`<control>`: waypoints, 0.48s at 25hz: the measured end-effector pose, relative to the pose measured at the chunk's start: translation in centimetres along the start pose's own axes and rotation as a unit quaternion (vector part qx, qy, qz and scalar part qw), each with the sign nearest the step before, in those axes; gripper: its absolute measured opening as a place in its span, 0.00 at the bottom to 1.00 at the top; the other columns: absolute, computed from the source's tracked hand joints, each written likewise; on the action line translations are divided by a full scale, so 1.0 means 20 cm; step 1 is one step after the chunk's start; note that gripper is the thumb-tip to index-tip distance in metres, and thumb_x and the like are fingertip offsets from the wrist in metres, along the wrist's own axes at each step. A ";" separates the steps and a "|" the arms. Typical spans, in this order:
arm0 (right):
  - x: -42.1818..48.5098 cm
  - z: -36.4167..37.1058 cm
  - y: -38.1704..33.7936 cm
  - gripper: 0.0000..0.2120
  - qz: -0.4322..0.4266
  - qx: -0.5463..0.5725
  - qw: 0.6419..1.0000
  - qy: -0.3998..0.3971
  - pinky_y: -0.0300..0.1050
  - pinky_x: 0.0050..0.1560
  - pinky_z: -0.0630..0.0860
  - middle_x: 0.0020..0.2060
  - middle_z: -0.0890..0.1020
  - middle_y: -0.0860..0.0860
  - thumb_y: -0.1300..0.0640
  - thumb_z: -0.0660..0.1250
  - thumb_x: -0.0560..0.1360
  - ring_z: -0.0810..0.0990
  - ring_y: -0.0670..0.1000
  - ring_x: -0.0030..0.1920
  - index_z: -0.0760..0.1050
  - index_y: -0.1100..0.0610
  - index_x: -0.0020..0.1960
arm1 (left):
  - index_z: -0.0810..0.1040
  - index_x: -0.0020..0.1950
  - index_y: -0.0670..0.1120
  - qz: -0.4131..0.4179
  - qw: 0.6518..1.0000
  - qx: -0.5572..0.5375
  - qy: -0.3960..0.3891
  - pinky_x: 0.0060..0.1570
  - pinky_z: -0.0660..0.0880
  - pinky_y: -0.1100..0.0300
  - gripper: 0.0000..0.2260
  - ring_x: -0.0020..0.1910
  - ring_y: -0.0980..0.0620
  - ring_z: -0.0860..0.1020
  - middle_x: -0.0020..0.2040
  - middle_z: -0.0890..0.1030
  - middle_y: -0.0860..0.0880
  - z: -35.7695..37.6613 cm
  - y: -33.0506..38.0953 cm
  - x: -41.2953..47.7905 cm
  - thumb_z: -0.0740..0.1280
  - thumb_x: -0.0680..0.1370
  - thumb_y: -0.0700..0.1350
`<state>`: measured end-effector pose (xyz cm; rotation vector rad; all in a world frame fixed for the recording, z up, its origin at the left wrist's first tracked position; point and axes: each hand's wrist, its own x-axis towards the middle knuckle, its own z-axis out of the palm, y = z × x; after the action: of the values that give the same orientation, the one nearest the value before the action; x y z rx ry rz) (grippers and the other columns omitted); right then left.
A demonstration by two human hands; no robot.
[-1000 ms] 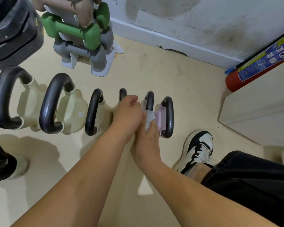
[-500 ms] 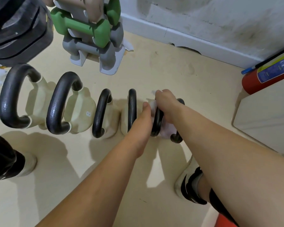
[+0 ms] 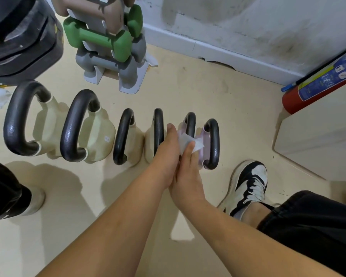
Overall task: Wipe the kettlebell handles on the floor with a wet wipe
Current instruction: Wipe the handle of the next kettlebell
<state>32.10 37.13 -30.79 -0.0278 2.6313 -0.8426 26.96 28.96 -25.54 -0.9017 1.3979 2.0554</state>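
Six kettlebells in a row on the floor, black handles (image 3: 17, 118) up, loops edge-on toward the right. Four cream bodies (image 3: 97, 134), two pale lilac (image 3: 205, 139) at right end. White wipe (image 3: 185, 141), crumpled, against the fifth handle (image 3: 190, 124).

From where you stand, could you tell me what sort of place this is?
Probably a small gym corner: a row of kettlebells on the floor, a rack of dumbbells, and a fire extinguisher by the wall.

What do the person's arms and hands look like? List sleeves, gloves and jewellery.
Both forearms are bare to the frame's edge: no sleeves in view. The left hand and right hand wear no gloves. No rings, watch or bracelet show.
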 end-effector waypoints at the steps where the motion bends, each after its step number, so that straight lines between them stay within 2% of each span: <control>1: 0.04 0.01 0.04 0.40 -0.026 -0.056 0.998 0.005 0.53 0.62 0.75 0.79 0.51 0.49 0.42 0.55 0.81 0.68 0.54 0.71 0.31 0.49 0.80 | 0.79 0.67 0.47 0.006 1.000 0.011 -0.001 0.68 0.71 0.51 0.31 0.54 0.53 0.84 0.52 0.86 0.44 0.00 0.00 -0.01 0.51 0.81 0.67; 2: 0.10 0.02 0.06 0.38 -0.060 -0.118 0.991 0.024 0.53 0.69 0.70 0.80 0.48 0.52 0.43 0.53 0.81 0.60 0.55 0.76 0.34 0.52 0.81 | 0.76 0.66 0.42 0.008 0.999 0.031 0.009 0.71 0.68 0.51 0.33 0.58 0.53 0.81 0.56 0.85 0.44 0.00 0.01 -0.01 0.51 0.81 0.67; 3: 0.18 0.02 0.08 0.37 -0.104 -0.186 0.977 0.029 0.56 0.75 0.61 0.81 0.47 0.55 0.43 0.50 0.79 0.52 0.56 0.80 0.41 0.54 0.82 | 0.77 0.69 0.46 0.012 0.999 0.049 0.021 0.72 0.66 0.53 0.32 0.62 0.54 0.79 0.61 0.83 0.47 0.00 0.03 -0.01 0.50 0.81 0.67; 4: 0.27 -0.02 0.07 0.37 -0.122 -0.251 0.960 0.018 0.58 0.76 0.54 0.81 0.51 0.57 0.44 0.49 0.76 0.48 0.58 0.80 0.49 0.56 0.82 | 0.79 0.67 0.49 0.021 0.997 0.066 0.031 0.71 0.65 0.56 0.29 0.65 0.55 0.76 0.64 0.82 0.50 0.01 0.04 0.00 0.50 0.82 0.67; 5: 0.39 -0.06 0.07 0.35 -0.150 -0.296 0.943 0.017 0.58 0.77 0.52 0.79 0.58 0.58 0.45 0.49 0.74 0.50 0.59 0.80 0.58 0.57 0.79 | 0.79 0.67 0.52 0.032 0.996 0.080 0.037 0.68 0.67 0.59 0.27 0.64 0.58 0.76 0.63 0.82 0.53 0.01 0.07 0.01 0.50 0.82 0.66; 6: 0.50 -0.10 0.04 0.31 -0.147 -0.319 0.936 0.001 0.57 0.76 0.52 0.74 0.68 0.58 0.47 0.50 0.74 0.56 0.58 0.79 0.69 0.57 0.73 | 0.80 0.63 0.54 0.036 0.996 0.078 0.038 0.62 0.70 0.61 0.25 0.58 0.62 0.78 0.59 0.84 0.56 0.02 0.10 0.01 0.50 0.83 0.65; 7: 0.60 -0.16 0.00 0.23 -0.131 -0.337 0.932 -0.026 0.56 0.75 0.55 0.63 0.77 0.58 0.51 0.51 0.74 0.64 0.58 0.75 0.76 0.58 0.61 | 0.81 0.59 0.54 0.033 0.996 0.074 0.040 0.53 0.72 0.64 0.25 0.52 0.65 0.80 0.52 0.86 0.57 0.03 0.12 0.02 0.49 0.83 0.65; 8: 0.66 -0.22 -0.07 0.16 -0.091 -0.329 0.937 -0.073 0.54 0.73 0.60 0.51 0.80 0.56 0.54 0.53 0.75 0.70 0.57 0.68 0.77 0.60 0.50 | 0.81 0.57 0.53 0.033 0.996 0.073 0.046 0.46 0.71 0.65 0.26 0.46 0.66 0.79 0.48 0.85 0.57 0.03 0.14 0.04 0.49 0.83 0.65; 9: 0.72 -0.24 -0.10 0.13 -0.071 -0.328 0.939 -0.074 0.52 0.68 0.67 0.46 0.80 0.55 0.56 0.55 0.77 0.74 0.57 0.62 0.77 0.60 0.46 | 0.80 0.58 0.52 0.033 0.995 0.075 0.052 0.43 0.69 0.66 0.26 0.43 0.67 0.77 0.45 0.84 0.58 0.02 0.15 0.05 0.49 0.83 0.66; 10: 0.75 -0.28 -0.16 0.11 -0.034 -0.283 0.954 -0.090 0.50 0.60 0.73 0.44 0.79 0.54 0.57 0.57 0.78 0.76 0.56 0.56 0.76 0.60 0.45 | 0.79 0.59 0.53 0.031 0.995 0.074 0.056 0.43 0.67 0.67 0.25 0.42 0.69 0.74 0.43 0.81 0.60 0.02 0.16 0.04 0.49 0.82 0.66; 11: 0.78 -0.32 -0.20 0.11 0.021 -0.225 0.967 -0.116 0.48 0.51 0.76 0.44 0.79 0.54 0.56 0.58 0.79 0.77 0.57 0.51 0.76 0.60 0.46 | 0.78 0.62 0.54 0.026 0.996 0.063 0.059 0.48 0.66 0.67 0.25 0.43 0.69 0.73 0.43 0.78 0.62 0.02 0.17 0.04 0.49 0.82 0.66; 12: 0.82 -0.35 -0.22 0.11 0.089 -0.140 0.978 -0.126 0.47 0.44 0.75 0.44 0.79 0.53 0.55 0.59 0.79 0.77 0.56 0.47 0.76 0.60 0.46 | 0.76 0.67 0.55 0.021 0.997 0.046 0.060 0.54 0.63 0.66 0.25 0.46 0.68 0.72 0.45 0.77 0.63 0.02 0.16 0.05 0.49 0.82 0.66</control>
<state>13.91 35.29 -28.76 0.0255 2.4467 -0.3771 23.95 28.25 -24.18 -0.9779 1.5731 1.9780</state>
